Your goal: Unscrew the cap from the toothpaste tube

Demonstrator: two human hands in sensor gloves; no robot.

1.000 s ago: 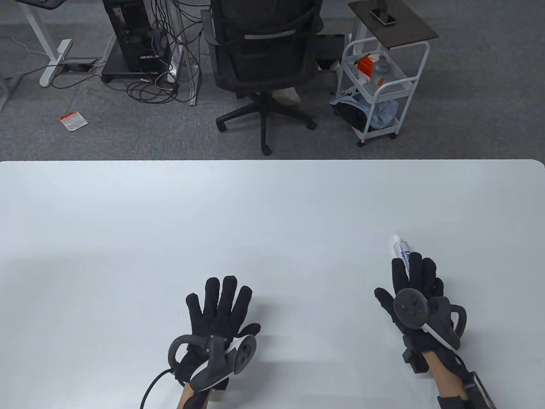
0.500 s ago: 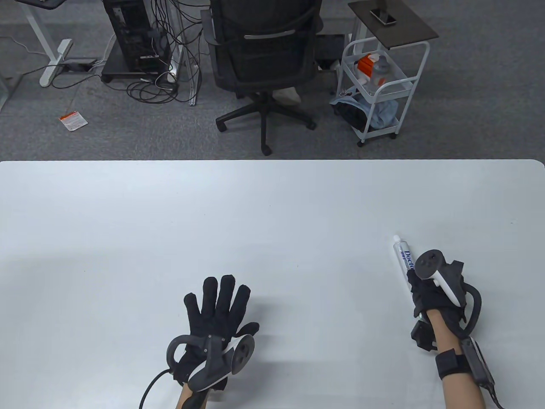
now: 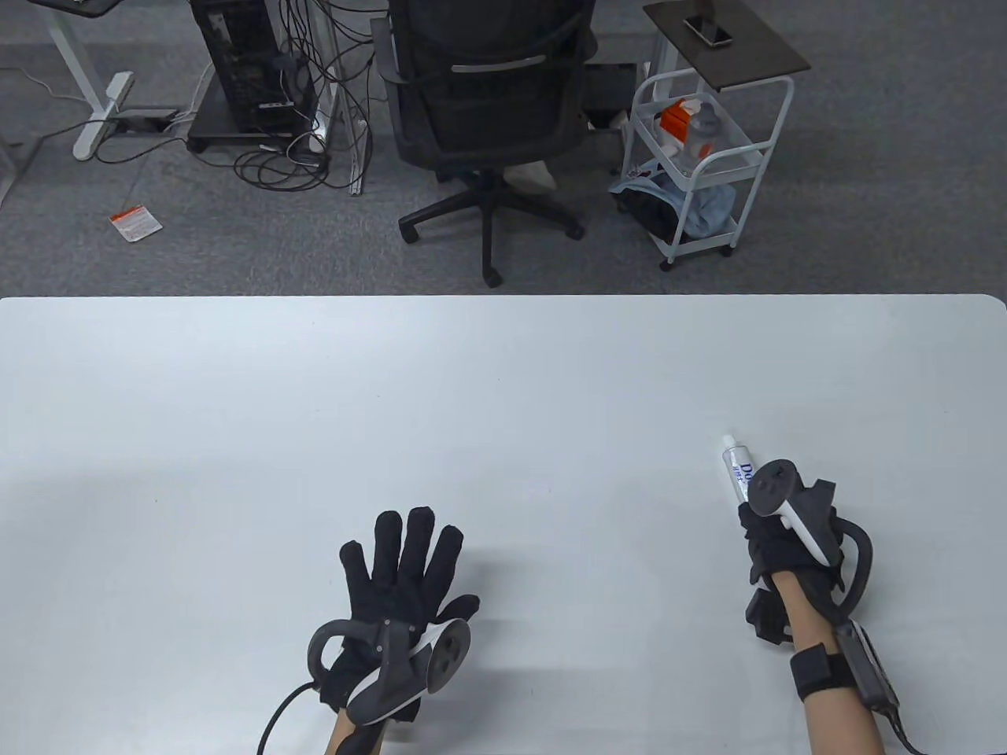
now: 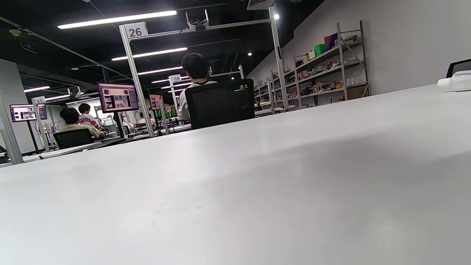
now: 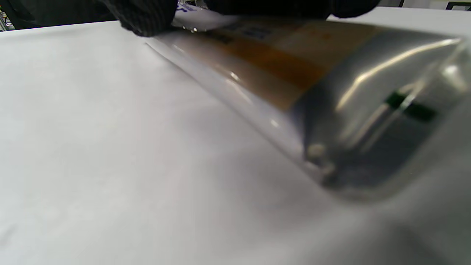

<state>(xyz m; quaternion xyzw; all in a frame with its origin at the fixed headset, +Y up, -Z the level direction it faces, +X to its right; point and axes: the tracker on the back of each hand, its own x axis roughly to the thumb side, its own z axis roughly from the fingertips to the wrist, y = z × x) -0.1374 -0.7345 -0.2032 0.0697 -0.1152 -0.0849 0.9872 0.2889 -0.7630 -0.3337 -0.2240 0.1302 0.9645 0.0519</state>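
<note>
A white toothpaste tube (image 3: 738,469) with blue lettering lies at the right of the table (image 3: 503,377), its small white cap (image 3: 728,442) pointing away from me. My right hand (image 3: 775,543) grips the tube's body; the wrist tracker hides its rear half in the table view. In the right wrist view the tube's crimped silver end (image 5: 368,121) fills the frame, with gloved fingers (image 5: 147,14) around it at the top. My left hand (image 3: 405,570) rests flat on the table, fingers spread, far left of the tube. In the left wrist view only the cap end (image 4: 456,80) shows at the right edge.
The table's far edge (image 3: 503,297) runs across the middle of the table view. Beyond it stand an office chair (image 3: 488,118), a white cart (image 3: 700,157) and a computer tower with cables (image 3: 252,71).
My right hand went from lying over the tube to gripping it, and has shifted it slightly to the left. My left hand has not moved.
</note>
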